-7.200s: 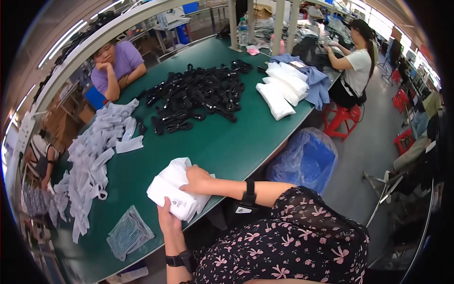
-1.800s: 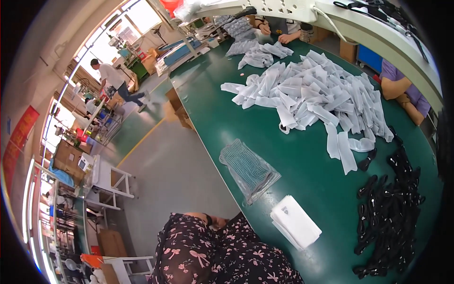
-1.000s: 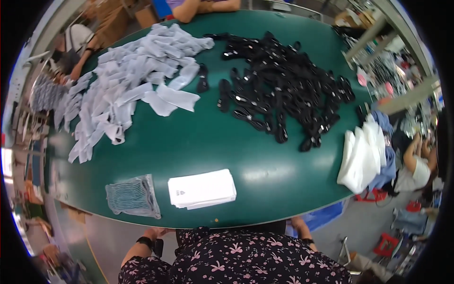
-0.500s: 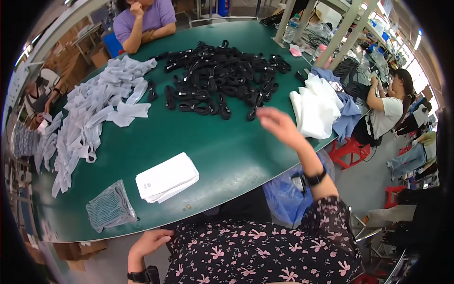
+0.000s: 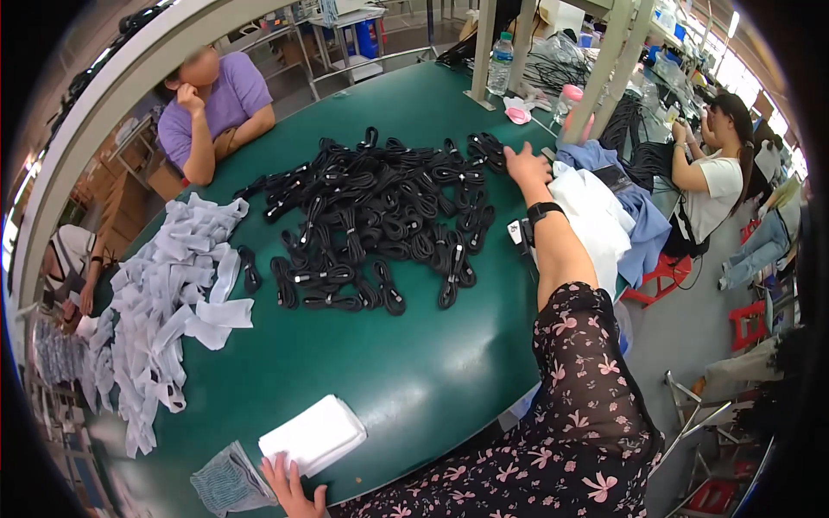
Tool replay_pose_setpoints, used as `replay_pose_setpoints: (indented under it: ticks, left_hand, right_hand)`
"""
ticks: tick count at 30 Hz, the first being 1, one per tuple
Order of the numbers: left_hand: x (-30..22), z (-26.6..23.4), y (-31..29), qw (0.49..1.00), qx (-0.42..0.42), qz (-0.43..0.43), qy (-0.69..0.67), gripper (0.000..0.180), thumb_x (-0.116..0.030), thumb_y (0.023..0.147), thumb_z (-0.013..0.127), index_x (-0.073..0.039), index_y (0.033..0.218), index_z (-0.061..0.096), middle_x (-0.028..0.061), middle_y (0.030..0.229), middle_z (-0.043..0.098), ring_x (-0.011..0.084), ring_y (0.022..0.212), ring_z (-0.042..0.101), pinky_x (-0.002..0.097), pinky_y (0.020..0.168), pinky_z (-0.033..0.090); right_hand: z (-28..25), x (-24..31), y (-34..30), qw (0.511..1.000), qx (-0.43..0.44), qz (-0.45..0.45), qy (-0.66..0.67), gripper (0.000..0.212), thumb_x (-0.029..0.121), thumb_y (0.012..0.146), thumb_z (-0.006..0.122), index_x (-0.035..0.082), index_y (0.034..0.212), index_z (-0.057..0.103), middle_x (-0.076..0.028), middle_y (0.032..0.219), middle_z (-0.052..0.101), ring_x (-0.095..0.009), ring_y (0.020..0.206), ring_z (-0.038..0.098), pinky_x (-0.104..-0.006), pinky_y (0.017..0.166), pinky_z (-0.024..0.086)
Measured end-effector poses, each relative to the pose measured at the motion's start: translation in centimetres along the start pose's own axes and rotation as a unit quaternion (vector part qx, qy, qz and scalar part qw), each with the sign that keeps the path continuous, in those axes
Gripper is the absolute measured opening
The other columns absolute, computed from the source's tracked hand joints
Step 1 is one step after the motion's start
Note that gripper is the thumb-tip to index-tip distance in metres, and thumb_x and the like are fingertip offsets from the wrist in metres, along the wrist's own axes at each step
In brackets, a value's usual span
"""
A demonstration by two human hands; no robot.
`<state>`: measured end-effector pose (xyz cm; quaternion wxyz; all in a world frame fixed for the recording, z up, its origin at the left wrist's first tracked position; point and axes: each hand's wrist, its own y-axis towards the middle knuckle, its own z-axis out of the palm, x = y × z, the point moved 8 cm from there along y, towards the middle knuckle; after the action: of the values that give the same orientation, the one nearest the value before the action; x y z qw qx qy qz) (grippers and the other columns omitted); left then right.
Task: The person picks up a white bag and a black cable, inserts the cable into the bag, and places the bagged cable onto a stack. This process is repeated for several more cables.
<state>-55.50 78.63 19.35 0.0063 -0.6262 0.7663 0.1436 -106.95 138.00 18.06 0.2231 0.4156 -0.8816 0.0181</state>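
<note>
Well, the right grip (image 5: 528, 166) is stretched out to the far right end of a pile of black cables (image 5: 380, 211), fingers loosely spread with nothing held; whether they touch the outermost coil I can't tell from here. The left grip (image 5: 295, 489) is spread wide too, closed round nothing, its fingertips at the near left corner of a flat, rectangular white stack (image 5: 318, 428). Just beside it lies a clear plastic packet (image 5: 226, 480), crinkled, with ribbed blue-grey textile inside. The cables are wound into small oblong coils, pale metal glinting at their ends. Partly hidden by the right forearm is a soft white bundle (image 5: 596, 216), against rumpled blue cloth (image 5: 646, 226). Over on the left spreads a loose heap of thin, pale grey strips (image 5: 168, 298). A clear, green-capped bottle (image 5: 500, 69) stands at the far end, near the posts. The desk (image 5: 423, 354) is smooth, dark green and shiny. Across it leans a person in purple (image 5: 235, 99); to the right sits another in a white top (image 5: 722, 176).
</note>
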Motion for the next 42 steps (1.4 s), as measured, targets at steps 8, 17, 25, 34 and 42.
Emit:
replay_pose_setpoints:
  ticks: [8,17,25,34,42]
  left_hand:
    - [1.2,1.2,-0.4,0.997,0.008,-0.033,-0.07,0.075,-0.032,0.083,0.065,-0.003,0.146,0.035,0.0222,0.153,0.028,0.0496,0.143,0.015,0.0604,0.115,0.011]
    - [1.1,0.9,-0.6,0.997,-0.04,-0.029,-0.058,0.068,-0.017,0.074,0.072,-0.004,0.137,0.048,0.0239,0.148,0.036,0.0494,0.139,0.025,0.0583,0.112,0.023]
    - [0.0,-0.5,0.3,0.993,-0.104,0.005,-0.06,0.064,-0.022,0.075,0.076,-0.005,0.132,0.053,0.021,0.145,0.04,0.0452,0.137,0.032,0.0608,0.112,0.022]
    - [5.9,-4.5,-5.1,0.925,-0.253,-0.21,0.19,0.039,-0.009,0.083,0.065,-0.003,0.121,0.061,0.0172,0.141,0.047,0.04,0.115,0.048,0.051,0.101,0.035]
    - [13.3,-1.0,-8.1,0.956,-0.225,-0.177,0.066,0.026,-0.004,0.077,0.069,0.001,0.102,0.063,0.013,0.103,0.064,0.0337,0.092,0.055,0.0439,0.081,0.045]
  right_hand:
    - [1.4,5.2,-1.6,0.988,0.153,-0.02,-0.012,0.072,0.077,0.084,0.039,0.039,0.146,0.039,-0.012,0.156,0.027,-0.045,0.14,0.024,-0.0759,0.103,0.019]
    - [4.2,9.9,-8.1,0.965,0.181,-0.175,-0.071,0.065,0.072,0.086,0.043,0.04,0.142,0.045,-0.004,0.154,0.031,-0.045,0.141,0.023,-0.0779,0.103,0.016]
    - [2.2,8.9,-16.5,0.961,0.166,-0.209,-0.07,0.064,0.068,0.087,0.042,0.038,0.143,0.043,-0.004,0.156,0.03,-0.045,0.139,0.027,-0.0796,0.1,0.016]
    - [1.0,8.3,-23.1,0.949,0.113,-0.289,-0.052,0.062,0.064,0.088,0.047,0.028,0.139,0.05,-0.01,0.15,0.037,-0.041,0.136,0.033,-0.0667,0.102,0.029]
    - [-7.5,12.5,-40.9,0.789,0.091,-0.561,0.235,0.027,0.024,0.081,0.073,0.005,0.099,0.068,-0.013,0.091,0.063,-0.028,0.083,0.065,-0.0381,0.074,0.052]
